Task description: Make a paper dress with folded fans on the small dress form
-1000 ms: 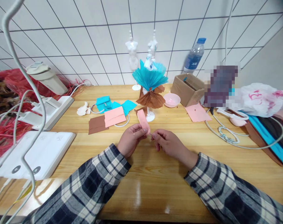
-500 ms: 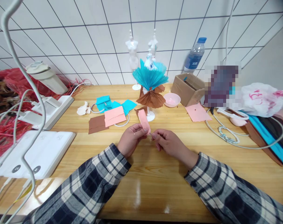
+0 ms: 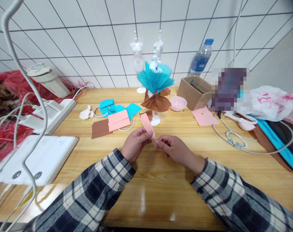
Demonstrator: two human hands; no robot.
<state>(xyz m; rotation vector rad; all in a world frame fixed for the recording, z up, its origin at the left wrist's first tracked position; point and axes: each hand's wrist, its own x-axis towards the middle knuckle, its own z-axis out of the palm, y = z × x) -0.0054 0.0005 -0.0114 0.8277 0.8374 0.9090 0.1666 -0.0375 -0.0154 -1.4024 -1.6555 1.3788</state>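
Observation:
A folded strip of pink crepe paper (image 3: 147, 125) is pinched between the thumb and fingers of my left hand (image 3: 136, 143). Close by on the right, my right hand (image 3: 174, 149) is closed at the strip's lower end, on something thin that I cannot make out. Just beyond my hands stands a small white mannequin figure (image 3: 155, 64) dressed in a turquoise paper ruffle (image 3: 155, 79) over a brown paper ruffle (image 3: 156, 102). Folded pink paper (image 3: 119, 120), brown paper (image 3: 101, 129) and turquoise paper (image 3: 108, 106) lie to the left.
Two white mannequins (image 3: 137, 54) stand against the tiled wall. On the right are a pink bowl (image 3: 178, 103), a cardboard box (image 3: 194, 93), a bottle (image 3: 201, 58) and a pink paper sheet (image 3: 204, 116). White power banks (image 3: 37, 158) and a dangling cable (image 3: 34, 87) occupy the left.
The pink strip has tipped slightly to the left in my left hand. My right hand has shifted a little left, closer to the strip's lower end.

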